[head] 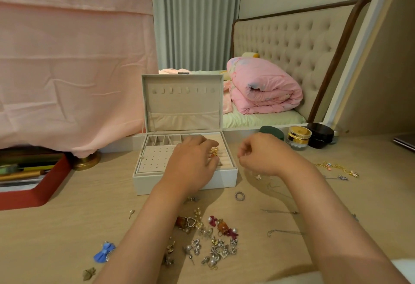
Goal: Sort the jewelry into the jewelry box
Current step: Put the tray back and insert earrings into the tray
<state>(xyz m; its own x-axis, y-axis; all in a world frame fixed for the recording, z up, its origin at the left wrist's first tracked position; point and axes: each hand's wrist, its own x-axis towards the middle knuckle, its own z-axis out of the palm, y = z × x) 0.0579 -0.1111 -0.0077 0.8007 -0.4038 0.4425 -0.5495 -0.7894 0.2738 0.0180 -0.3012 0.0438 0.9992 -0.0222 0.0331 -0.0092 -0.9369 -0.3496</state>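
A white jewelry box [186,182] stands open on the wooden desk, its lid [182,101] upright. My left hand [193,162] reaches over the box's right-hand ring rolls, and its fingertips pinch a gold and orange piece [214,152]. To the right of the box my right hand [258,155] hovers with its fingers curled; nothing shows in it. Loose jewelry [208,238] lies in a heap between my forearms. A silver ring [239,196] lies alone in front of the box.
A blue bow [104,251] lies at the near left. A gold chain [336,168] and thin silver chains [280,212] lie at the right. Several jars [298,136] stand behind my right hand. A red box [33,189] of items sits at the left.
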